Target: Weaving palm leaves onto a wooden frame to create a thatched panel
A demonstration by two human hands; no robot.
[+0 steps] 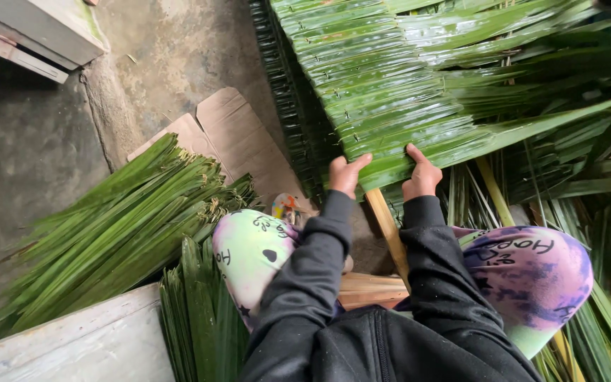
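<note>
Rustic thatch workshop: concrete floor (30, 148), stacked palm leaves (114, 233), woven panels (404, 85).

hands: two, left hand (346, 175) and right hand (422, 177), both gripping the near edge of the leaf panel
stitched leaf panels: one on top (404, 92), more stacked beneath, edges too many to count
loose leaf bundles: two, one large (114, 233), one smaller (203, 311)
cardboard sheets: one, flattened (231, 134)
wooden sticks: one, pale (388, 230)
knees in patterned cloth: two

Black zip jacket, long sleeves; pastel tie-dye printed trousers.
</note>
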